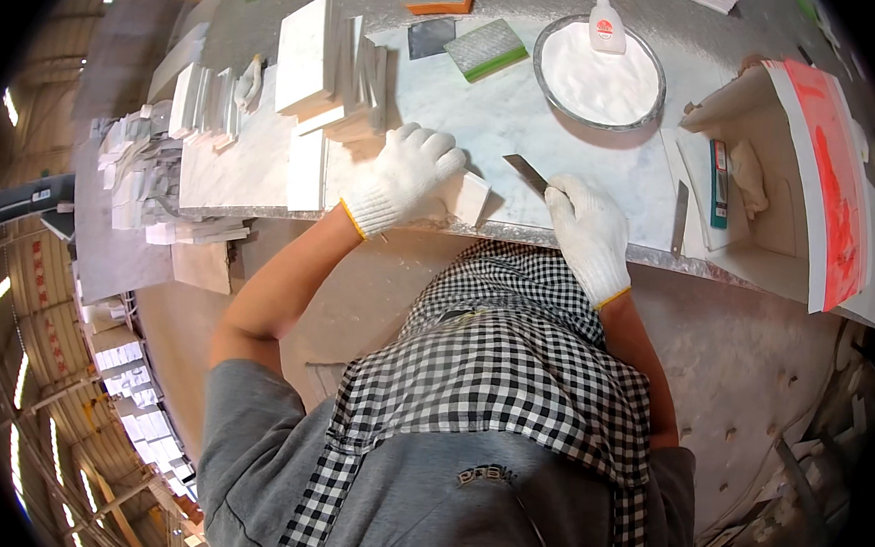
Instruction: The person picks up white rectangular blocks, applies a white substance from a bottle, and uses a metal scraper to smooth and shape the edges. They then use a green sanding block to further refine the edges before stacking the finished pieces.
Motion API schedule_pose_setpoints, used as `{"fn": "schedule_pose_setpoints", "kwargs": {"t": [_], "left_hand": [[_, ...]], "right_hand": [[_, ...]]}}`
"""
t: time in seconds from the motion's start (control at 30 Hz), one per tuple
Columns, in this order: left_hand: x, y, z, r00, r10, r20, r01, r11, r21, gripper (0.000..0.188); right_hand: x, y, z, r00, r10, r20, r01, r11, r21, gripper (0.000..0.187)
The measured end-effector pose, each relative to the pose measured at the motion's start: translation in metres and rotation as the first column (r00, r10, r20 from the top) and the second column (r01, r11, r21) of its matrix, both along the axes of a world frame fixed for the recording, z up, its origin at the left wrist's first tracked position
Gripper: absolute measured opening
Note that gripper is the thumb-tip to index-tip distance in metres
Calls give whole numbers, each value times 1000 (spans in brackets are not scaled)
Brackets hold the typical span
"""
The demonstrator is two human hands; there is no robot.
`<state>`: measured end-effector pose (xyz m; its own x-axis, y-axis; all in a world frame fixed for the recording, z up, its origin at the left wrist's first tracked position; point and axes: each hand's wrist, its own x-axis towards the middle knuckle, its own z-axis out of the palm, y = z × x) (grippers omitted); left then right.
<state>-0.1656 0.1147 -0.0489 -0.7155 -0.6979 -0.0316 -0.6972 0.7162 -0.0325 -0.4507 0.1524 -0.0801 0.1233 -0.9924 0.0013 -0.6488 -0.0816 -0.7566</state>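
Just above the middle of the frame, at the near edge of the worktop, a small white stone block sits tipped up on the marble, and the left hand in its white knitted glove is wrapped over it, fingers closed on the block, presumably to pin it steady. Right beside it, the right hand, gloved too, is shut around the handle of a flat metal blade, whose tip angles up and left toward the block without quite touching it, as far as one can tell. Holding the piece at the worktop's edge looks like a way to keep both wrists free. Further out, a round metal dish of white powder with a glue bottle lying across its rim sits upper right, within reach. Stacked white tiles crowd the upper left, and a green-edged pad lies between. A checked apron fills the lower frame.
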Motion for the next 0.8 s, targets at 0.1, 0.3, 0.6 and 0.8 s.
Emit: {"fn": "schedule_pose_setpoints", "kwargs": {"t": [0.1,0.3,0.6,0.8], "left_hand": [[8,1,-2,1000,-8,9,8,1000,27,44],[13,21,1,986,-43,-159,30,996,-86,37],[35,31,2,993,61,-99,-73,991,-115,36],[36,36,0,990,138,-33,-141,983,-119,32]], "right_hand": [[3,0,12,995,52,83,-71,965,251,21],[13,6,18,947,199,251,-267,924,275,21],[25,10,37,948,228,220,-284,920,271,20],[34,14,38,939,272,208,-316,924,216,19]]}}
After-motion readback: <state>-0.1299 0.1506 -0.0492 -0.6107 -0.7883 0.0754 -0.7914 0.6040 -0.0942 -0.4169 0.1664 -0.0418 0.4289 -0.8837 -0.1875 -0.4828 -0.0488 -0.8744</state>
